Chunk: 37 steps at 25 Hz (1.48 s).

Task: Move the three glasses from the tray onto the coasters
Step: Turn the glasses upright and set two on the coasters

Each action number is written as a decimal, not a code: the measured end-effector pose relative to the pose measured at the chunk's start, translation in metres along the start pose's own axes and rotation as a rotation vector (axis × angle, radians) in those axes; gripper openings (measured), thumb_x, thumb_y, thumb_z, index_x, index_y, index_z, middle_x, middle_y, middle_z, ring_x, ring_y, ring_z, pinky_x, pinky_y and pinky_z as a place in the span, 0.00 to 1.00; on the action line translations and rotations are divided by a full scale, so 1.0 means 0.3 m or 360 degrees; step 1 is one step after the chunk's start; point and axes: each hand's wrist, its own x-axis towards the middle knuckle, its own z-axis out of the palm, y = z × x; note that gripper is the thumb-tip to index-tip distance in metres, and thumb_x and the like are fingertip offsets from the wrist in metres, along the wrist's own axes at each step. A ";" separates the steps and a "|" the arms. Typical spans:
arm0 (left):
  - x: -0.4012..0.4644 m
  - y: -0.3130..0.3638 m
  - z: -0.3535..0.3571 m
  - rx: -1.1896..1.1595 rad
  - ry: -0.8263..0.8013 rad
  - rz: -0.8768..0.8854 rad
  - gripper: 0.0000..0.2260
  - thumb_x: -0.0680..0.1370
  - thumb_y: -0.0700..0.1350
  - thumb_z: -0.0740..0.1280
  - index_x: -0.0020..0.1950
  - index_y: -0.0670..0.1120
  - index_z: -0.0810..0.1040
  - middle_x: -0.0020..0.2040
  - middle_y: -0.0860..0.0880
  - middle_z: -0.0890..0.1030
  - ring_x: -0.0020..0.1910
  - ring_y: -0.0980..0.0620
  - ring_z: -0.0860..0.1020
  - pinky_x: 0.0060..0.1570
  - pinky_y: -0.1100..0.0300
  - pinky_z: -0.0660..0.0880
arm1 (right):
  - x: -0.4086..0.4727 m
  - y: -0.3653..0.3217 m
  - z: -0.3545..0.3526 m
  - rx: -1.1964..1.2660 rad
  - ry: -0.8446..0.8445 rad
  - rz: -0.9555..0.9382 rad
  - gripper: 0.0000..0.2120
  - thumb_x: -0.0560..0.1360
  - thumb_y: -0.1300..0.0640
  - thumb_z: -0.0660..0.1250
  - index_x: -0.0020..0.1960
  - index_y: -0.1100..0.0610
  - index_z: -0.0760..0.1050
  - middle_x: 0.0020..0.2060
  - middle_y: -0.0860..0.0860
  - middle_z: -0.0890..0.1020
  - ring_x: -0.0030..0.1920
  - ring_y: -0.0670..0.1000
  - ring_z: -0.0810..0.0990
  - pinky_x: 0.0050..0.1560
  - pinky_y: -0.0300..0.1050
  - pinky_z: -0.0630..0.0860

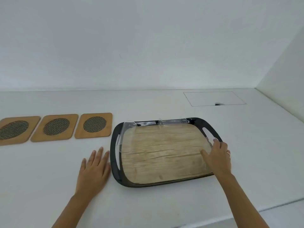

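None of your three coasters [56,127], at the left of the frame, carries a glass yet. Two clear glasses [127,137] show on the tray [116,176]. Your right hand [217,156] has its fingers curled at the tray's right side, perhaps around the third; I cannot tell. Your left hand [94,170] lies flat on the surface, fingers apart.

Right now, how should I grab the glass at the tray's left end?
Probably wrap the grip round its side wall, mid-height, coming from the left: the glass looks upright by the left rim of the tray, and the open left hand lies just beside it.
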 end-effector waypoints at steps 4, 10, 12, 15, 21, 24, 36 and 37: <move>0.004 -0.009 0.015 0.0035 0.0058 -0.0032 0.31 0.74 0.61 0.37 0.76 0.53 0.51 0.78 0.50 0.53 0.77 0.47 0.51 0.73 0.43 0.53 | 0.045 0.032 -0.003 0.0022 -0.0184 0.0249 0.35 0.68 0.43 0.72 0.62 0.65 0.63 0.53 0.63 0.74 0.50 0.64 0.76 0.44 0.54 0.74; 0.055 0.013 0.008 0.0052 0.0078 -0.0091 0.32 0.74 0.60 0.38 0.76 0.51 0.56 0.78 0.47 0.56 0.77 0.43 0.54 0.72 0.41 0.55 | 0.131 0.049 0.002 0.0258 -0.0325 0.0363 0.32 0.65 0.41 0.70 0.57 0.64 0.67 0.39 0.52 0.75 0.39 0.53 0.75 0.36 0.47 0.69; 0.070 0.017 0.011 0.0064 0.0077 -0.0118 0.33 0.74 0.61 0.37 0.76 0.51 0.55 0.78 0.46 0.55 0.77 0.43 0.53 0.72 0.41 0.54 | 0.153 0.042 0.014 0.0541 -0.0315 0.0263 0.38 0.65 0.40 0.72 0.64 0.63 0.65 0.47 0.52 0.75 0.47 0.54 0.76 0.44 0.49 0.72; 0.078 0.014 0.019 0.0094 0.0069 -0.0131 0.33 0.74 0.61 0.36 0.76 0.51 0.53 0.78 0.47 0.53 0.77 0.43 0.52 0.73 0.41 0.53 | 0.180 0.022 0.034 0.0828 -0.0156 0.0119 0.40 0.63 0.42 0.75 0.66 0.61 0.66 0.51 0.56 0.74 0.49 0.54 0.78 0.51 0.53 0.76; 0.079 0.014 0.020 0.0107 0.0065 -0.0150 0.34 0.73 0.62 0.36 0.76 0.52 0.53 0.78 0.47 0.54 0.77 0.43 0.52 0.73 0.41 0.53 | 0.160 -0.003 0.095 0.1315 0.0036 -0.0084 0.30 0.63 0.50 0.79 0.55 0.46 0.64 0.58 0.49 0.70 0.55 0.45 0.77 0.51 0.47 0.75; 0.077 0.015 0.018 0.0090 0.0071 -0.0146 0.33 0.73 0.62 0.36 0.76 0.52 0.54 0.78 0.47 0.54 0.77 0.43 0.52 0.72 0.42 0.54 | 0.146 0.001 0.113 0.1411 0.0018 -0.0116 0.32 0.62 0.47 0.80 0.56 0.34 0.63 0.60 0.43 0.71 0.57 0.43 0.76 0.52 0.47 0.74; 0.098 0.027 -0.003 -0.0575 0.0360 -0.0356 0.19 0.80 0.43 0.58 0.71 0.44 0.66 0.72 0.42 0.69 0.72 0.42 0.65 0.72 0.42 0.56 | 0.135 0.026 0.147 0.1386 -0.0011 -0.0189 0.39 0.59 0.41 0.79 0.62 0.39 0.61 0.59 0.36 0.70 0.60 0.45 0.74 0.57 0.48 0.73; 0.104 0.046 -0.018 -0.0763 0.0424 -0.0414 0.18 0.80 0.42 0.58 0.70 0.43 0.67 0.70 0.41 0.71 0.70 0.42 0.67 0.71 0.43 0.59 | 0.132 0.027 0.145 0.1375 -0.0047 -0.0171 0.41 0.59 0.41 0.80 0.64 0.40 0.60 0.60 0.39 0.70 0.61 0.44 0.74 0.57 0.48 0.72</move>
